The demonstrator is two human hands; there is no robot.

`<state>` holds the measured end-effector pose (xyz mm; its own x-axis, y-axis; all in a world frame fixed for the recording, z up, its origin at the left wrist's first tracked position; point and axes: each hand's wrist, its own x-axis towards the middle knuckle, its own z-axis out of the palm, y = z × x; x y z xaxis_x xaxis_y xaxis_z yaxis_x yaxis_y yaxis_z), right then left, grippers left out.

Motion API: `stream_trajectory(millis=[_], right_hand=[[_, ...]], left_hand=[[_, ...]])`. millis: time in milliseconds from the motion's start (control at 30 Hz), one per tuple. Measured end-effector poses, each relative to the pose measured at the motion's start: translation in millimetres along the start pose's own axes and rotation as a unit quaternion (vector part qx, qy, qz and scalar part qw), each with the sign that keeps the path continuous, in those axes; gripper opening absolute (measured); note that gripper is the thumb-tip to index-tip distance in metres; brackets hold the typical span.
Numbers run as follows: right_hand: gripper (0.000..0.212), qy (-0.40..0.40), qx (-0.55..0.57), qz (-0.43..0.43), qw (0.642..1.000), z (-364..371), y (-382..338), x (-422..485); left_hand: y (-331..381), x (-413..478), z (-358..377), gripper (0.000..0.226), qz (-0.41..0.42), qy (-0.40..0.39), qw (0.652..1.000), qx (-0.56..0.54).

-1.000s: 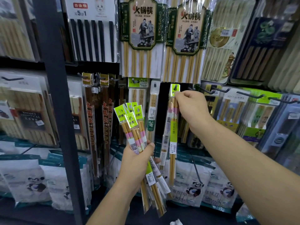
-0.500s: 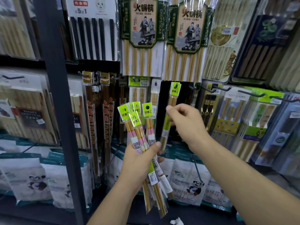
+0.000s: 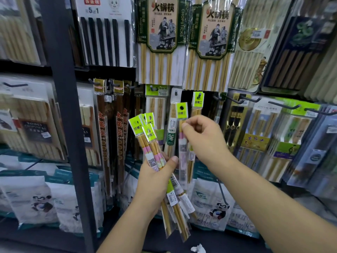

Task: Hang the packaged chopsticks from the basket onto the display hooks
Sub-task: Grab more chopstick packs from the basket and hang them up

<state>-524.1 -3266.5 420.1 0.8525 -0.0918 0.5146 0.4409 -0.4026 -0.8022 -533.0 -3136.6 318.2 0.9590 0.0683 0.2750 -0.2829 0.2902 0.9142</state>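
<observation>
Right hand (image 3: 204,141) pinches chopstick pack (image 3: 182,152) near top.

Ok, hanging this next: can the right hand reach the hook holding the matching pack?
Likely yes: the right hand, pinching a pack, is below the hook, nothing between; left hand holds its bundle lower.

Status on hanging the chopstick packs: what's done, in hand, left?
Done: one green-header pack hangs on a hook.
In hand: the right hand pinches a single pack just below its header, not yet on any hook.
Left: the left hand grips a bundle of several more packs to hang. The basket is out of view, so any stock there cannot be counted.
</observation>
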Motion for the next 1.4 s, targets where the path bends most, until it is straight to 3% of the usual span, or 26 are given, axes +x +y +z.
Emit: stream_trajectory(millis=[100, 333, 633, 867, 1033, 1200, 1233, 1300, 1400], right_hand=[[0.014, 0.058, 0.039, 0.011, 0.998, -10, -2, 11], [0.024, 0.116, 0.043, 0.038, 0.992, -18, -7, 26], [0.033, 0.124, 0.038, 0.059, 0.99, -18, -6, 39], [0.035, 0.138, -0.006, 0.046, 0.989, -16, 1, 42], [0.048, 0.15, -0.043, 0.056, 0.986, -18, 12, 41], [0.036, 0.164, -0.046, 0.069, 0.983, -15, 16, 27], [0.033, 0.156, -0.049, 0.068, 0.984, -14, 16, 22], [0.029, 0.097, -0.036, 0.056, 0.993, -10, 14, 11], [0.017, -0.059, -0.005, 0.024, 0.998, 1, 10, -4]], left_hand=[[-1, 1, 1, 0.017, -0.037, 0.017, 0.997, -0.063], [-1, -1, -2, 0.019, -0.049, 0.01, 0.997, -0.061], [0, -1, -5, 0.035, -0.064, -0.021, 0.998, -0.018], [2, -2, -7, 0.035, -0.069, -0.037, 0.997, 0.015], [1, -1, -7, 0.03, -0.064, -0.032, 0.997, 0.013], [1, 0, -7, 0.024, -0.051, -0.029, 0.998, -0.005], [2, 0, -7, 0.024, -0.047, -0.03, 0.998, -0.01], [2, -1, -6, 0.044, -0.041, -0.034, 0.998, -0.02], [4, -2, -3, 0.056, -0.017, -0.044, 0.999, -0.008]])
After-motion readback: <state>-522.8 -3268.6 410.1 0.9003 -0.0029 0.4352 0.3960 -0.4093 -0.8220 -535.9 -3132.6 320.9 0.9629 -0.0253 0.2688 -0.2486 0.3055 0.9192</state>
